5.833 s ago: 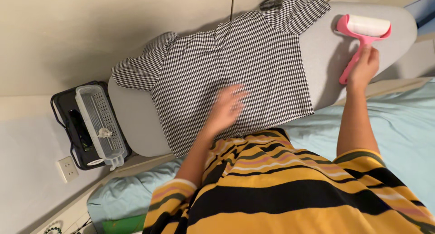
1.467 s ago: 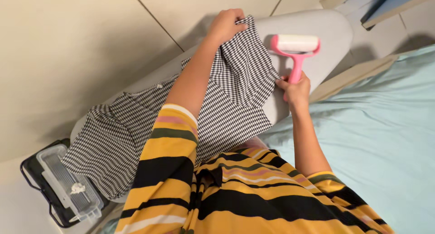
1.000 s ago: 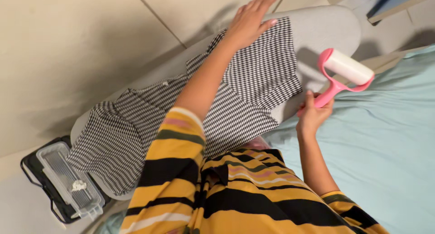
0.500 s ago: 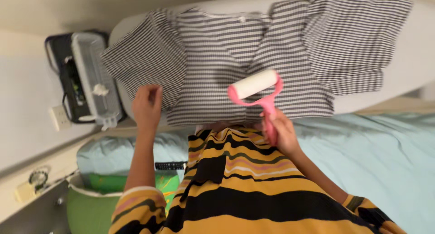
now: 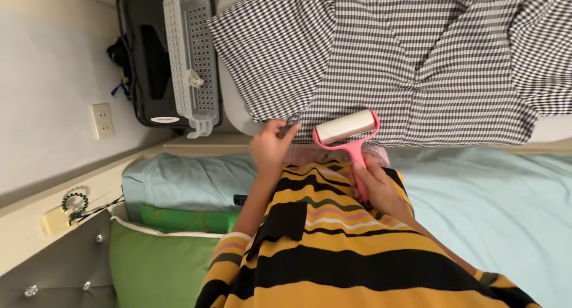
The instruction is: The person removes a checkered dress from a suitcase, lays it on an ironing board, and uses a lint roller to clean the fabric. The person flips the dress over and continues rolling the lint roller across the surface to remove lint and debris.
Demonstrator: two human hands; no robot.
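A black-and-white checked shirt [image 5: 411, 58] lies spread flat over a grey ironing board [image 5: 238, 111]. My right hand [image 5: 375, 186] grips the pink handle of a lint roller [image 5: 347, 129], whose white roll rests at the shirt's near hem. My left hand [image 5: 271, 147] pinches the hem of the shirt just left of the roller. My yellow, black and pink striped top fills the lower part of the view.
A white perforated plastic basket [image 5: 190, 52] sits on a black case [image 5: 149, 64] left of the board. A wall socket [image 5: 102, 120] is on the white wall. A light blue bed sheet [image 5: 506, 207] and a green pillow [image 5: 155, 266] lie below.
The roller has come down from the shirt's middle to its near hem. My left hand has moved right to the hem beside the roller. The view has shifted left and closer.
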